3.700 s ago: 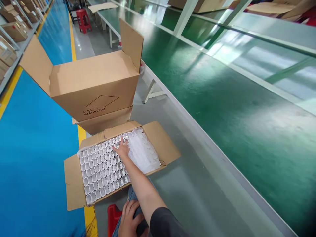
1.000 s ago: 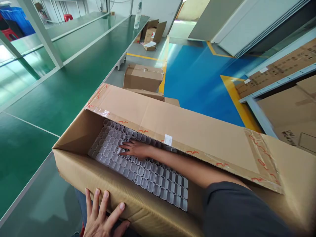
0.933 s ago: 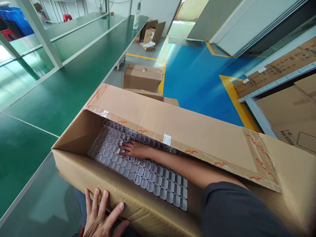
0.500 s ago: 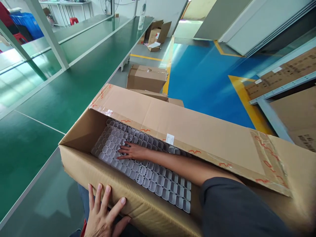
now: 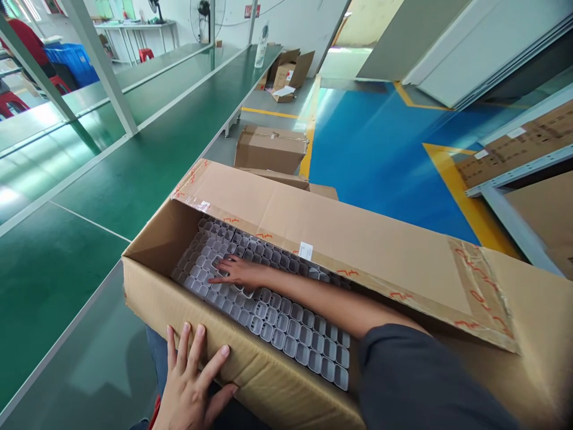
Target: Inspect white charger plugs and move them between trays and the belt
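Factory floor, green conveyor line [image 5: 134, 173], stacked cartons [image 5: 271, 149]

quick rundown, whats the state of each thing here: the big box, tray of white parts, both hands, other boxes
Large brown cardboard box: open, far flap folded outward.
Tray of small white plastic shells: inside the box, cells filled in rows.
Right hand: inside the box, flat on the shells.
Left hand: spread flat on the box's near wall.
Brown carton on the floor: closed.
Far cardboard box: open, flaps up.
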Demonstrator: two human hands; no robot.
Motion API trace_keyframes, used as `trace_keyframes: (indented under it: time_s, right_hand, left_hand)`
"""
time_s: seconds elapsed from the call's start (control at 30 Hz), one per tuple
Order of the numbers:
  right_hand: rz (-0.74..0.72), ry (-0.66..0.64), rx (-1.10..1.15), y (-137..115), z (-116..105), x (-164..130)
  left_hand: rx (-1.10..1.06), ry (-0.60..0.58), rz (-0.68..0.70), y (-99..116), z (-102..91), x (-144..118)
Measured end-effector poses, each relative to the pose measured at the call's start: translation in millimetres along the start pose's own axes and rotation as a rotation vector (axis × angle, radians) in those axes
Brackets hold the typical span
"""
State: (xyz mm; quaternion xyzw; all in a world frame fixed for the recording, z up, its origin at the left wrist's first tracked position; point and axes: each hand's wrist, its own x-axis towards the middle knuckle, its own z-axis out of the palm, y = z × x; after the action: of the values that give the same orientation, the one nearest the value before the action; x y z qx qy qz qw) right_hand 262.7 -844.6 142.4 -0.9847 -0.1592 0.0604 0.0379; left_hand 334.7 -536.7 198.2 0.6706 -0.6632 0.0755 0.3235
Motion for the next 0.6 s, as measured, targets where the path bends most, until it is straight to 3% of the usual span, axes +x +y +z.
trace_keyframes:
  time_s: [0.13, 0.23, 0.33, 0.47, 0.6]
  right_hand:
    - [0.099, 0.206, 0.000, -7, -85, 4]
    - [0.062, 0.397, -0.147, -20, -144, 9]
    - [0.021, 0.600, -0.242, -35, -189, 21]
    - [-0.071, 0.882, -0.108, -64, -238, 61]
    - [-0.169, 0.945, 0.011, -129, -301, 127]
  left_hand:
    - [0.044, -0.008, -0.024, 1, 0.0, -2]
    - [0.117, -0.046, 0.005, 2, -5.7, -1]
    - [0.202, -0.108, 0.034, 5, -17.1, -3]
    - [0.283, -0.235, -0.046, 13, -35.9, -19]
    - [0.253, -0.246, -0.244, 22, -56.2, -54]
